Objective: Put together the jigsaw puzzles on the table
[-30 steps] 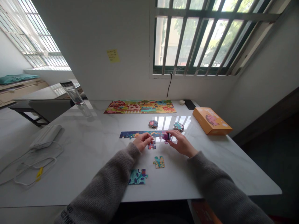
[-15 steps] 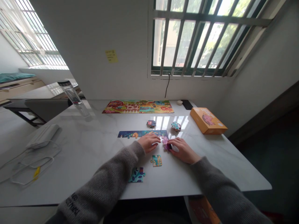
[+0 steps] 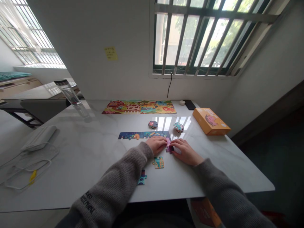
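Pink piece point(image 3: 169, 146) half-hidden between hands point(image 3: 157, 145) point(image 3: 185, 152)

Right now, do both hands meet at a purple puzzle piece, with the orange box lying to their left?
Not quite: in the head view the orange box lies to their right. The left hand and right hand do meet at the purple puzzle piece.

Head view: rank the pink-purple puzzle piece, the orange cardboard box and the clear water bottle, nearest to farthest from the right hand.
1. Pink-purple puzzle piece: at the fingertips of the right hand.
2. Orange cardboard box: farther back, to the right.
3. Clear water bottle: far back left.
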The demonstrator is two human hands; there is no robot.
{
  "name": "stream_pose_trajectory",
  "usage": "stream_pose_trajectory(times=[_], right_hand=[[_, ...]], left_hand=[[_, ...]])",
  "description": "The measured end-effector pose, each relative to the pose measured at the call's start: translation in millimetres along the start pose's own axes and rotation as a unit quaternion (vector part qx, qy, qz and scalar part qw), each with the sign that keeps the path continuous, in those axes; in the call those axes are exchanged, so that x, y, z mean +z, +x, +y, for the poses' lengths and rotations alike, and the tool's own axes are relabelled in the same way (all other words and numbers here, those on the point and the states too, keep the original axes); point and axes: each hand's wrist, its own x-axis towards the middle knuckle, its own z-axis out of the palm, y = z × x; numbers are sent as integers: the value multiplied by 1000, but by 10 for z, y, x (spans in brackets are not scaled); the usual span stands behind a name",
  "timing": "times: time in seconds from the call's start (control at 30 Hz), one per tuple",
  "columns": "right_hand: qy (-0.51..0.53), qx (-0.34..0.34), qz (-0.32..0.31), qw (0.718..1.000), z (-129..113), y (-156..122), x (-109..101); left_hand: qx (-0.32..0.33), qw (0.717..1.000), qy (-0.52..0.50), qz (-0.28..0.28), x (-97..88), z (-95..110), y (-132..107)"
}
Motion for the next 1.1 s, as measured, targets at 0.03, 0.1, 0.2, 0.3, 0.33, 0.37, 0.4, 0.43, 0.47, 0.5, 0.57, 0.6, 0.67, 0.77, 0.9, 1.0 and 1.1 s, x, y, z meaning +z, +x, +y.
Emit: stream_pose_trajectory(times=[0.03,0.1,0.2,0.3,0.33,0.37,0.4,0.43,0.47,0.5,0.57,0.6,0.67,0.77,0.9,1.0,1.1], right_hand=[[1,2,-1,1000,0,0,-5],[2,6,-4,1000,5,1,-11],[4,8,-6,1000,17,1,-15],[7,0,-7,1000,21,-2,-17],[8,-3,-7,1000,18,-2,-18],[8,-7,-7,1000,14,-2,-19],[7,-11,-8,1000,8,-2,-19],[7,-14,-9,1000,2,-1,-19],[6,-15,-10,1000,-3,1,-20],[6,-15,-12,1000,-7,2,-21],[9,-10,-15,1000,-4,1,-28],[15,-4,-14,1000,4,-2,-33],[30,11,-7,999,34,-15,-46],[42,30,0,999,92,-41,-59],[32,36,-1,999,134,-57,-50],[30,33,1,999,123,-52,-48],[31,34,3,999,94,-40,-62]], left_hand=[[-2,1000,3,-1,6,0,-5],[-5,1000,11,-1,19,0,-8],[-10,1000,24,-7,36,1,-11],[-13,999,28,-11,35,10,-13],[-13,999,27,-11,30,16,-13],[-12,1000,27,-11,22,24,-12],[-12,999,27,-12,14,32,-11],[-12,999,29,-13,6,39,-10],[-13,999,31,-15,-1,46,-9],[-13,999,33,-17,-6,50,-9],[-16,999,39,-21,-7,51,-11],[-17,999,41,-24,-5,48,-13],[-16,998,47,-34,1,37,-19],[-15,998,48,-43,6,22,-27],[-16,998,42,-39,6,38,-30],[-21,998,36,-40,8,61,-26],[-27,999,20,-39,-37,43,-35]])
